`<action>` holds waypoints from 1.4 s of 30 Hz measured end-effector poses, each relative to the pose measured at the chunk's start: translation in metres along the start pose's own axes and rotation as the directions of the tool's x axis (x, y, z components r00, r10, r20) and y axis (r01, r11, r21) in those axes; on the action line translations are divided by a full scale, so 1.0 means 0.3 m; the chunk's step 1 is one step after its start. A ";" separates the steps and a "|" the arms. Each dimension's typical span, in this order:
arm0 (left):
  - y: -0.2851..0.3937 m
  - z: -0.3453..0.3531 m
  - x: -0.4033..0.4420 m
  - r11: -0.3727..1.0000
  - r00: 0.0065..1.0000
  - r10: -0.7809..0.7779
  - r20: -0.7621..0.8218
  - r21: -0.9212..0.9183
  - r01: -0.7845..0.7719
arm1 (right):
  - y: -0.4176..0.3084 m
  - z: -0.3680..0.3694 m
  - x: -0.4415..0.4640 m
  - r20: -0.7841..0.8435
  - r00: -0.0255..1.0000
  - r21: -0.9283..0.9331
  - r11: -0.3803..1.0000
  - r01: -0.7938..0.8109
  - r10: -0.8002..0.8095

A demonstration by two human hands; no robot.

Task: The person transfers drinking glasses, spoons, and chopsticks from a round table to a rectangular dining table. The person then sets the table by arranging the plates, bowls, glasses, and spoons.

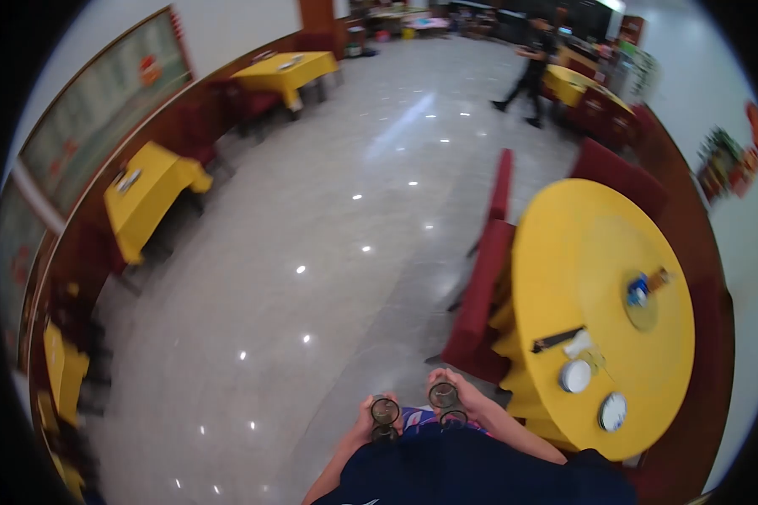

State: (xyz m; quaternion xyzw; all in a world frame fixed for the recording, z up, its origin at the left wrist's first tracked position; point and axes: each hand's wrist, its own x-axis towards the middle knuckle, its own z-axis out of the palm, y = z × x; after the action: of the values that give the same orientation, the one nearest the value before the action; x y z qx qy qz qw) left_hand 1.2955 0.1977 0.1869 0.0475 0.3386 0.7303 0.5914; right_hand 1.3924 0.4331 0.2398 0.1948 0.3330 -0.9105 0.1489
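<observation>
My left hand (365,417) is wrapped round dark-tinted drinking glasses (385,410) in front of my body. Two rims show there, one behind the other. Close beside it, my right hand (465,393) grips more tinted glasses (443,394), again with two rims in sight. The glasses look upright with their mouths toward me. Their lower parts are hidden by my fingers and by one another. Below and between the hands, a purple and pink patterned thing (419,416) is partly covered by my dark shirt.
At my right stands a round table with a yellow cloth (556,244), carrying stacked white dishes (575,376) and a black chopstick sleeve (557,339). Red chairs (480,320) flank it. Yellow-covered tables (147,206) line the left wall. A person (534,71) walks at the far right. The grey floor (312,227) is shiny.
</observation>
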 end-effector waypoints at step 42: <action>1.802 -1.584 -0.336 0.689 0.308 0.134 -0.942 -0.134 -0.712 | -0.368 1.479 2.778 0.251 0.911 -0.720 0.692 -0.049 0.326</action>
State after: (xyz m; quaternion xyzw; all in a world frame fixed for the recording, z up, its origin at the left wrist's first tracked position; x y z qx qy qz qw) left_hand 0.6526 -0.1394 0.1539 -0.4128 0.3466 0.8382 0.0831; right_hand 0.5015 0.1014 0.2337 -0.0126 0.5970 -0.7151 0.3635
